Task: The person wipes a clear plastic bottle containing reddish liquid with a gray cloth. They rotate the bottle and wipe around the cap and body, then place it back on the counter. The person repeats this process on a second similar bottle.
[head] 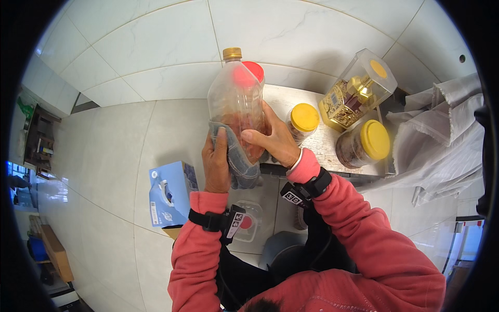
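A large clear plastic bottle (230, 89) with a gold screw cap (232, 53) is held upright in front of me, leaning slightly. Reddish-brown contents or a tint show in its lower half. My left hand (217, 163) presses a folded grey-blue cloth (238, 160) against the bottle's lower left side, thumb on top. On the other side, my right hand (278, 136) grips the bottle, thumb across its front and fingers behind. Part of a red-lidded container (255, 70) shows behind the bottle; its body is mostly hidden.
A worn white low cabinet (319, 156) carries two yellow-lidded jars (305, 117) (362, 144) and a clear box with a gold bottle (353, 95). White fabric (436, 144) drapes at right. On the tiled floor are a blue carton (169, 195) and a clear plastic container (249, 222).
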`<state>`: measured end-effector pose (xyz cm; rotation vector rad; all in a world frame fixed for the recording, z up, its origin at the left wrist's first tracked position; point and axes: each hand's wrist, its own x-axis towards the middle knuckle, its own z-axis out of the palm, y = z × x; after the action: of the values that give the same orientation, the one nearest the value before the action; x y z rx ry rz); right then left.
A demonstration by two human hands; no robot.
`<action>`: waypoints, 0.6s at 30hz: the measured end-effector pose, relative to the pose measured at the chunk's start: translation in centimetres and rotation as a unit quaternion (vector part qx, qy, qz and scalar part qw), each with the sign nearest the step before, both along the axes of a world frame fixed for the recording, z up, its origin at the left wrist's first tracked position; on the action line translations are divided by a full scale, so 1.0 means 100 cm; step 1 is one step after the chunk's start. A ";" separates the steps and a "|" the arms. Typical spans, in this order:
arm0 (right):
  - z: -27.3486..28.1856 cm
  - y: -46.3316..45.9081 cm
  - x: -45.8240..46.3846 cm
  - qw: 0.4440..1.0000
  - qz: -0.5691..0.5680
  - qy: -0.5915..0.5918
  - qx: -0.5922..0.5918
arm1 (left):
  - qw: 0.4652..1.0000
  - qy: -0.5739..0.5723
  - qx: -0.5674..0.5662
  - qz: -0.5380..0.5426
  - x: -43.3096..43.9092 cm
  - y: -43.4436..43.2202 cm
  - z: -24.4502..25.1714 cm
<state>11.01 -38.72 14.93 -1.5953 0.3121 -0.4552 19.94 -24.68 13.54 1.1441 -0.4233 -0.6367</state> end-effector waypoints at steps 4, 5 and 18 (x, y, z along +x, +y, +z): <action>-0.004 0.000 -0.003 0.999 0.000 -0.006 -0.044 | 0.999 -0.018 0.045 -0.021 0.009 0.006 0.009; -0.004 0.000 -0.004 0.999 0.007 -0.001 -0.050 | 0.999 -0.019 0.038 -0.023 0.011 0.006 0.013; -0.012 0.019 -0.009 0.984 0.093 0.052 -0.144 | 0.993 -0.100 0.033 -0.047 0.051 0.018 0.039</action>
<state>10.09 -36.84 13.70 -1.9160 0.1769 -0.2813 25.02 -22.86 17.48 1.2622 -0.6341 -0.6245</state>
